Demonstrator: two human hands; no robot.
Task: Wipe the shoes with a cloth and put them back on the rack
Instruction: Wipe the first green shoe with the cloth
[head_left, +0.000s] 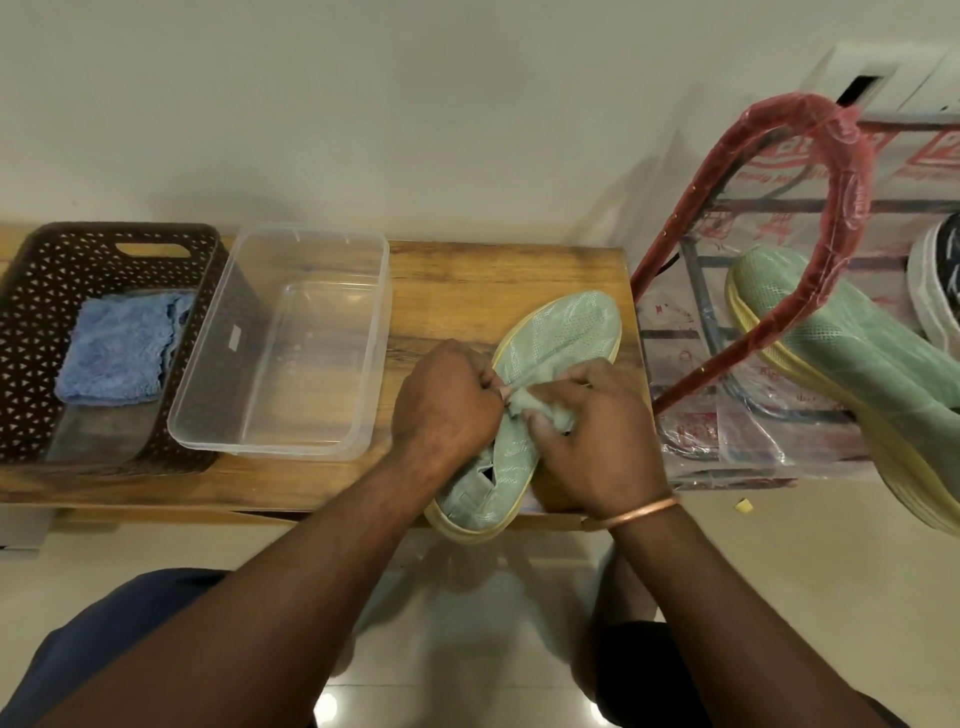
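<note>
Right hand (587, 436) curled round a bunched pale-green cloth (525, 404), pressing it on the green shoe (566, 327). Left hand (447, 405) fingers curled, pinching the cloth's left edge. Shoe lies on our wooden bench (467, 280), toe far-right. To the right we note the second green shoe (831, 332) on the rack (810, 171). To the left sit a clear tub (218, 332) and a brown basket (36, 312) holding a blue cloth (119, 358).

Two green shoes (563, 332) (852, 358) (plus one dark shoe (941, 291)), two hands (447, 400) (589, 447), two cloths (119, 358) (543, 410), one basket (36, 312), one tub (370, 358).
</note>
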